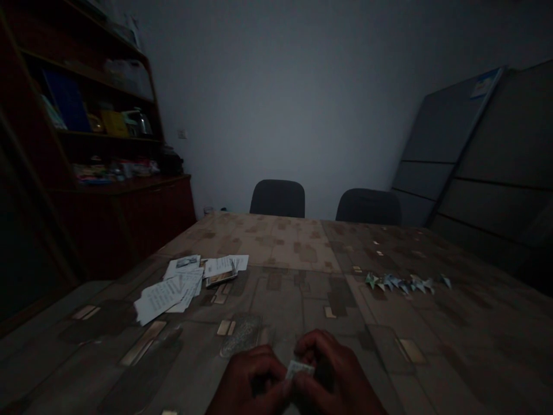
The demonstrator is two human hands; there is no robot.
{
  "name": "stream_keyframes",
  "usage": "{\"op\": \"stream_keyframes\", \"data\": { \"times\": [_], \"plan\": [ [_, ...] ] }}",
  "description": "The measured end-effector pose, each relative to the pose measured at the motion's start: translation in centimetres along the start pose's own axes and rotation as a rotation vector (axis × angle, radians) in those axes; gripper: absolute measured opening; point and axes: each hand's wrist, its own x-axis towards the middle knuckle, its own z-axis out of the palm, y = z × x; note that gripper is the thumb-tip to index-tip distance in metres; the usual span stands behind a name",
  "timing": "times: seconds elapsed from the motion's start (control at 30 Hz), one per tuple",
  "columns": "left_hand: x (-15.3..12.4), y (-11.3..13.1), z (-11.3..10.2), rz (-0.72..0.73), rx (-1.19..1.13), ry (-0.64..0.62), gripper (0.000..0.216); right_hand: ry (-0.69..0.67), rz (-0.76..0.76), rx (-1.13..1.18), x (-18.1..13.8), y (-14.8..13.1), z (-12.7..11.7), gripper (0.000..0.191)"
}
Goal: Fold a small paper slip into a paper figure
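Close to my body, a small folded piece of printed paper (299, 369) is pinched between both hands over the table. My left hand (254, 380) has its thumb and fingers closed at the paper's left edge. From the other side, my right hand (330, 372) grips it with curled fingers, the thumb lying across its lower part. Ahead on the left lie loose printed sheets (164, 297), fanned out and overlapping. Folded paper figures (401, 283) stand in a row on the right, with one (446, 280) a little apart.
A patterned cloth covers the table (280, 300). Two dark chairs (277, 197) stand at its far side. Along the left is a wooden shelf unit (125, 199) holding household things. Grey panels (444, 132) lean at the right wall. The room is dim.
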Motion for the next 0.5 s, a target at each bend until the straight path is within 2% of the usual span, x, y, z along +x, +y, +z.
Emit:
{"op": "stream_keyframes", "data": {
  "times": [0.07, 0.17, 0.33, 0.4, 0.5],
  "plan": [
    [-0.3, 0.1, -0.1, 0.020, 0.038, -0.006, 0.022, -0.016, -0.058, -0.064, -0.1, 0.2, 0.4, 0.003],
    [-0.4, 0.5, -0.1, 0.035, 0.091, 0.014, 0.023, -0.042, -0.161, -0.119, -0.4, 0.6, 0.7, 0.015],
    [-0.2, 0.9, 0.2, 0.024, 0.121, 0.028, 0.020, 0.017, -0.275, -0.207, -0.6, 1.3, 1.1, 0.016],
    [-0.3, 1.1, 0.3, -0.041, 0.106, 0.032, 0.020, 0.015, -0.265, -0.196, -0.4, 1.2, 0.9, 0.019],
    [-0.5, 1.3, 0.5, -0.129, 0.022, 0.067, 0.021, -0.023, -0.166, -0.075, -0.3, 0.8, 0.3, 0.027]
  ]
}}
